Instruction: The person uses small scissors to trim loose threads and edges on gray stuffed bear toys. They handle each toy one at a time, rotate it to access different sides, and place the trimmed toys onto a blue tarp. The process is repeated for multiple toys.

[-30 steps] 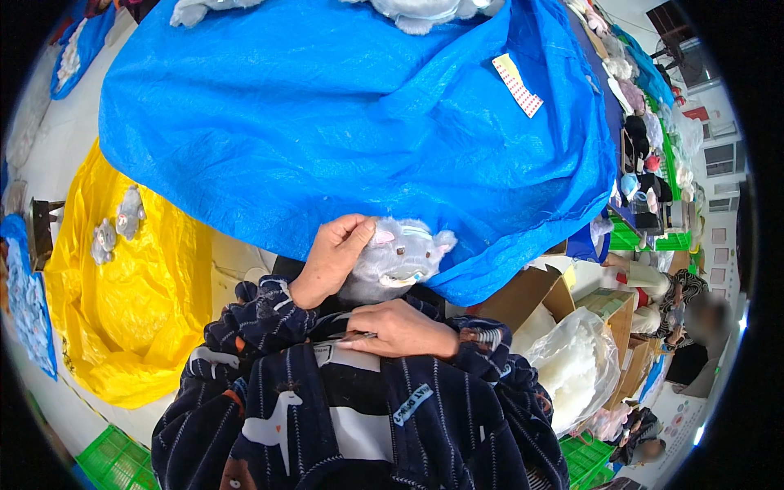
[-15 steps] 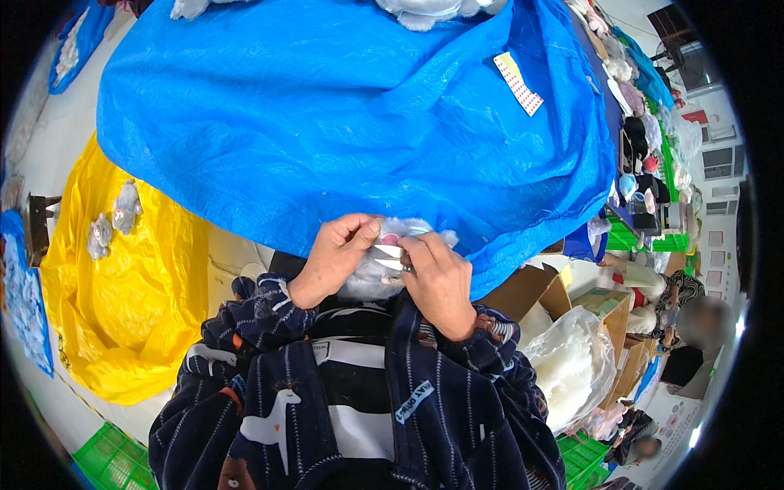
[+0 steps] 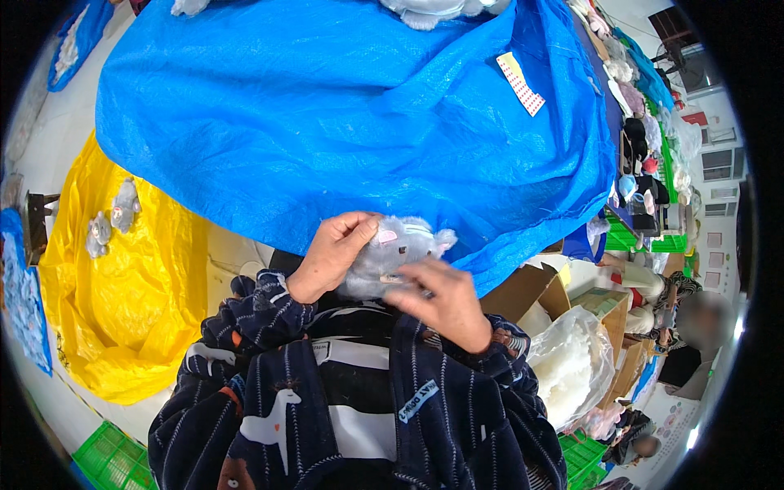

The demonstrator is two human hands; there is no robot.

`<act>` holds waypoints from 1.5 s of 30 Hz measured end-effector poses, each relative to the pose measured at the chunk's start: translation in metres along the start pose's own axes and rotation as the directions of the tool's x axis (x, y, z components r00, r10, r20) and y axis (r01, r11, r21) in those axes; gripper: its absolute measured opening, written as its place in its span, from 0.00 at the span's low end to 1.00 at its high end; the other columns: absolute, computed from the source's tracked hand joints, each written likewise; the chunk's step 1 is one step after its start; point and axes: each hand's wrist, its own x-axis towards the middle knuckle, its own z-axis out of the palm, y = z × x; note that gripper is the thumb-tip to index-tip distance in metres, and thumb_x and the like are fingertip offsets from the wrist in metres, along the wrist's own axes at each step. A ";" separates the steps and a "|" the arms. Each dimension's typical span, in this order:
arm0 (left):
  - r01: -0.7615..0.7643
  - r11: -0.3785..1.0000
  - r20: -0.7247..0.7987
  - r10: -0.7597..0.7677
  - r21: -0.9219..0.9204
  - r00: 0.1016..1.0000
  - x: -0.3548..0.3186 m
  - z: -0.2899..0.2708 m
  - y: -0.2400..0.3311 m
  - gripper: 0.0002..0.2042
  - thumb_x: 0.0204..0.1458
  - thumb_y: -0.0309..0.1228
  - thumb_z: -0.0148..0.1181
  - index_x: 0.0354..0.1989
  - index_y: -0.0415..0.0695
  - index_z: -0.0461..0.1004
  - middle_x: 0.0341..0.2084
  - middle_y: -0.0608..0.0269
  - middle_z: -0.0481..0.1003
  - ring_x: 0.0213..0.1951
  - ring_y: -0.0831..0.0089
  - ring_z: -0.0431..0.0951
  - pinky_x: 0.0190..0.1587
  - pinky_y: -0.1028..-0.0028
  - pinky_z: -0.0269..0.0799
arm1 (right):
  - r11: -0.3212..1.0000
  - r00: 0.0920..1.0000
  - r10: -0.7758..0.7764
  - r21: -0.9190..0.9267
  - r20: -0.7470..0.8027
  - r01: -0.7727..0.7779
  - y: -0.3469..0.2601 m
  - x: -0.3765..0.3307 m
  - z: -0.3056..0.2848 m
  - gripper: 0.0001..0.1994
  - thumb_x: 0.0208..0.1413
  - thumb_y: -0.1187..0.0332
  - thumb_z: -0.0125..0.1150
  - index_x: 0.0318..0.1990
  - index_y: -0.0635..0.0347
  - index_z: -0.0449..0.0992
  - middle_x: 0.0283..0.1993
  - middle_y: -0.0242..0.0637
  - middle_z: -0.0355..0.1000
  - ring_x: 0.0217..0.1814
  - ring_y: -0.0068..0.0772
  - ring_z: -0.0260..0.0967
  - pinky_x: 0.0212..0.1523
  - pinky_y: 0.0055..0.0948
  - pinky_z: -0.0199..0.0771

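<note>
A grey plush toy [image 3: 369, 265] with pink inner ears and dark eyes lies at the near edge of the blue sheet [image 3: 327, 147]. My left hand [image 3: 328, 255] is closed on the side of its head, thumb and forefinger pinching beside a pink ear. My right hand [image 3: 445, 302] hovers over the plush's lower right side, smeared by motion. A small dark shape shows by its fingers, too blurred to name. The pointed silvery blades seen earlier do not show now.
A red-dotted paper strip [image 3: 520, 84] lies on the blue sheet. Two grey plush toys [image 3: 124, 206] rest on a yellow sheet [image 3: 131, 327] at left. To the right stand cardboard boxes [image 3: 523, 290] and a clear bag of white stuffing [image 3: 567, 359]. More grey plush [image 3: 441, 10] lies at the far edge.
My right hand has moved down and to the right, off the plush's face, and the pointed blades at its fingers are out of sight. My left hand keeps its hold.
</note>
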 end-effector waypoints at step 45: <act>0.015 0.999 -0.001 -0.015 0.030 1.000 0.006 -0.002 -0.003 0.10 0.55 0.33 0.50 0.30 0.38 0.71 0.22 0.74 0.68 0.25 0.90 0.61 0.25 0.86 0.57 | 0.970 0.977 -0.068 -0.244 -0.201 0.018 0.025 0.020 0.009 0.14 0.32 0.77 0.61 0.32 0.59 0.72 0.33 0.39 0.69 0.28 0.38 0.68 0.26 0.28 0.69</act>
